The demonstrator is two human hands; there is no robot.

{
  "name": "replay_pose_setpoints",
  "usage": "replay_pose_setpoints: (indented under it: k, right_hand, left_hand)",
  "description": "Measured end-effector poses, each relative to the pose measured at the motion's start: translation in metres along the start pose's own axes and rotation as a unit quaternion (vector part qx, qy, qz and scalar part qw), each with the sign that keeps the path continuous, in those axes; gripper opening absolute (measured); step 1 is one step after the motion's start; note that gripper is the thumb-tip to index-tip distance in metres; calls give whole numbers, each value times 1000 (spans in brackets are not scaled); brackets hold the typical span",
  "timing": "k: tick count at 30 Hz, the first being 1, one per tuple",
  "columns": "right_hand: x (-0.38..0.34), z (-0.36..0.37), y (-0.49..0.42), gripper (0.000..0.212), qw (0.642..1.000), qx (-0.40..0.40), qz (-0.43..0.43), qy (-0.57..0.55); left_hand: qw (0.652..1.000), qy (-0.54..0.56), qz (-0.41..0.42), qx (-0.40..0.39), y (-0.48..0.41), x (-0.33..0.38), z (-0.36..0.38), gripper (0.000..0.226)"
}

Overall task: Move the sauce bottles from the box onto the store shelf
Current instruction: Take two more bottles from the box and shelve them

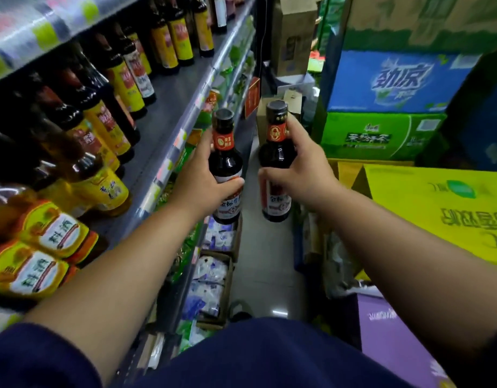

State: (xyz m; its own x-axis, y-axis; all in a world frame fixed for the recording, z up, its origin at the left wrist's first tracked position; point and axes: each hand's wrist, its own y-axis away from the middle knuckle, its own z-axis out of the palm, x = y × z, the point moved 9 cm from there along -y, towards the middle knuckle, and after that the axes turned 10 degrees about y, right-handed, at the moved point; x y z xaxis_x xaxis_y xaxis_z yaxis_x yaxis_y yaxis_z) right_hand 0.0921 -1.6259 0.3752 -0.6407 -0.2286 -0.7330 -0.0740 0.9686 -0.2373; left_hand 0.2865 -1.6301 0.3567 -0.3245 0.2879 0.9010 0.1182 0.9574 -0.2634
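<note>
I hold two dark sauce bottles with black caps and red neck labels, upright over the aisle. My left hand [205,180] grips the left bottle [225,161] around its body, just right of the grey store shelf [169,107]. Around the upper body of the right bottle [275,152] my right hand [300,169] is curled. The two bottles hang side by side, a small gap apart. The shelf carries rows of dark bottles with yellow labels [124,82]. The box the bottles come from is not clearly in view.
Yellow-labelled amber bottles [45,239] lie at the shelf's near end. Stacked drink cartons, blue [395,82] and green [381,135], rise on the right, with a yellow carton [443,208] and a purple one [395,340] nearer. Open boxes of white packets [213,278] line the narrow floor.
</note>
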Motion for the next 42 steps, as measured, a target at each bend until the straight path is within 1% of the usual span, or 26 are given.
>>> replay_pose_setpoints:
  k: [5,10,13,17,20,22,24,27,30,32,36,42]
  right_hand:
    - [17,7,-91,95,1000,20,-11,11]
    - [19,4,-175,91,998,50,-35,-18]
    - [20,4,-223,91,996,60,-57,-23]
    - [15,22,-291,96,994,28,-100,-26]
    - [8,45,-341,95,987,-5,-156,-47]
    - [3,61,-373,92,978,-32,-199,-63]
    - [-7,73,-404,91,966,-62,-239,-81]
    - [-16,95,-445,95,948,-111,-275,-116]
    - [-24,118,-470,100,931,-155,-295,-145]
    - [-29,130,-475,99,927,-176,-295,-152]
    - [-39,148,-470,98,905,-206,-322,-186]
    - [-57,169,-458,94,895,-216,-333,-203]
  left_hand:
    - [1000,-23,9,11,-99,-24,-4,106]
    - [998,-27,45,36,-181,-24,-18,95]
    - [996,-51,43,55,-217,-28,-32,100]
    - [991,-90,31,97,-257,-39,-58,99]
    - [980,-143,20,135,-283,-49,-75,100]
    - [968,-198,16,156,-297,-50,-83,98]
    - [950,-257,-5,180,-310,-51,-91,98]
    - [933,-287,-36,216,-325,-55,-102,101]
    - [919,-288,-51,265,-327,-61,-116,103]
    - [911,-292,-59,286,-322,-64,-123,103]
    - [905,-290,-79,302,-311,-72,-133,103]
    - [906,-277,-76,312,-297,-83,-149,102]
